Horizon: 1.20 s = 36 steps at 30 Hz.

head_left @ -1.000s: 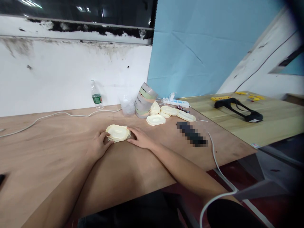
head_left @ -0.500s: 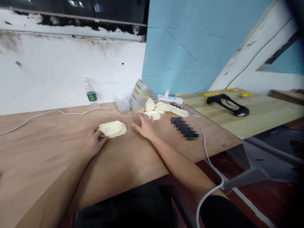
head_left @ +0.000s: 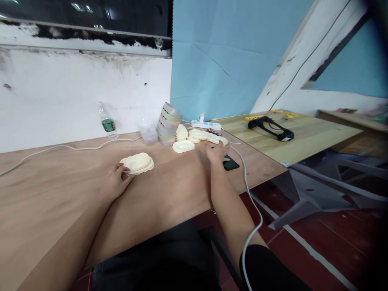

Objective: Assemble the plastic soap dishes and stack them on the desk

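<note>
My left hand (head_left: 117, 180) pinches the near left edge of a small stack of pale yellow oval dishes (head_left: 137, 162) lying on the wooden table. My right hand (head_left: 217, 153) is open, fingers apart, just in front of a long pale dish (head_left: 216, 139); whether a fingertip touches it, I cannot tell. Partly under that hand lies a black phone (head_left: 231, 163). Between my hands, farther back, a single pale dish (head_left: 183, 146) rests flat. Behind it are more dishes (head_left: 198, 134) in a loose cluster and an upright nested pile (head_left: 181, 133).
A leaning stack of patterned paper bowls (head_left: 168, 124) stands by clear plastic cups (head_left: 148, 131) and a water bottle (head_left: 108, 123). A white power strip (head_left: 207, 125) lies behind the dishes. One white cable (head_left: 247, 182) crosses the table's right edge. A black frame-like object (head_left: 271, 128) sits on the adjoining table.
My right hand has moved right, from beside the single dish to over the phone and near the long dish. My left hand keeps its hold on the stack. The view has shifted slightly right.
</note>
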{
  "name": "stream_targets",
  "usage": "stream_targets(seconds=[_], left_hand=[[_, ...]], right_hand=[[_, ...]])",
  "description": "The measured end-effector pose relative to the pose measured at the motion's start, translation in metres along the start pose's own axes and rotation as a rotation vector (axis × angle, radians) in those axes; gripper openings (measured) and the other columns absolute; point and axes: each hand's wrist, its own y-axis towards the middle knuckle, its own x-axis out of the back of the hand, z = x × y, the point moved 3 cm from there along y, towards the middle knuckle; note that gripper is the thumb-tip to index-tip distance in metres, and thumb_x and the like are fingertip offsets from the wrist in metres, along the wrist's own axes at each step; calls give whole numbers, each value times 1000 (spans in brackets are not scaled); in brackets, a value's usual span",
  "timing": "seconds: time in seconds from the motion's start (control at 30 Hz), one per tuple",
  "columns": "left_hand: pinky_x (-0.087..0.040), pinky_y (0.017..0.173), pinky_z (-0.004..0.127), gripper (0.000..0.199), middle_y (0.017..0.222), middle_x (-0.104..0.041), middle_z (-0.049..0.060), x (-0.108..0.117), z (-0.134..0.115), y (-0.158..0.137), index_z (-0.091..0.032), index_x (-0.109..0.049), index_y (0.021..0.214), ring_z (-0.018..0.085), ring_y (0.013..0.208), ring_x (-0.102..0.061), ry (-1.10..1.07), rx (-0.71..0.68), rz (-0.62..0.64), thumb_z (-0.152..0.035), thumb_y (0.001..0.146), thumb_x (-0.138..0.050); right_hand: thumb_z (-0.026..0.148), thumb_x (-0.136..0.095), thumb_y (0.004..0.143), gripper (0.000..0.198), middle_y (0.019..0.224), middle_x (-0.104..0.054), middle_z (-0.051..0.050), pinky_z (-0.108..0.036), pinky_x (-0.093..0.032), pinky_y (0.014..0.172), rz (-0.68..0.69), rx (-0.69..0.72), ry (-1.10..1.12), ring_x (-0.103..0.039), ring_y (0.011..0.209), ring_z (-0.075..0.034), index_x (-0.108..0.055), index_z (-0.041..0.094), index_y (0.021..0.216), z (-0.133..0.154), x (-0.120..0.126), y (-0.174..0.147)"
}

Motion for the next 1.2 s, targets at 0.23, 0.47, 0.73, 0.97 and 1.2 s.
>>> stream_targets(seconds=[0.23,0.47,0.73,0.97,1.2], left_hand=[[-47,96,42,36,120,-53,11,3,-5,-1,-21,-61,102,27,111,-55,-23,9,12,-51,83,-56],[-47,96,43,38,119,-54,10,3,-3,-1,-22,-61,102,27,111,-56,-18,-2,15,-52,81,-57],[-45,98,42,37,121,-53,10,4,-8,-2,-20,-61,105,27,112,-54,-6,1,20,-49,83,-57],[-46,96,41,38,118,-56,10,2,-6,-2,-21,-60,105,27,111,-55,-22,-16,9,-51,82,-56],[-47,95,42,37,118,-55,9,2,-6,-1,-20,-59,106,27,109,-56,-25,-7,23,-48,82,-58]], right_hand=[[50,-57,76,71,154,-16,-21,-70,-25,102,141,205,-73,-30,135,-42,-42,18,136,11,-17,-6],[51,-56,77,67,151,-25,-19,-69,-25,102,165,179,-102,-33,133,-39,-45,20,134,13,-14,-8],[57,-54,77,70,151,-27,-21,-69,-19,104,89,47,-92,-25,138,-41,-46,18,136,21,0,-20],[56,-52,81,66,143,-39,-21,-68,-14,105,107,361,-224,-34,133,-38,-47,14,132,29,-26,-15],[50,-52,84,58,135,-47,-20,-64,-19,106,122,549,-149,-39,128,-37,-49,13,129,39,-35,-27]])
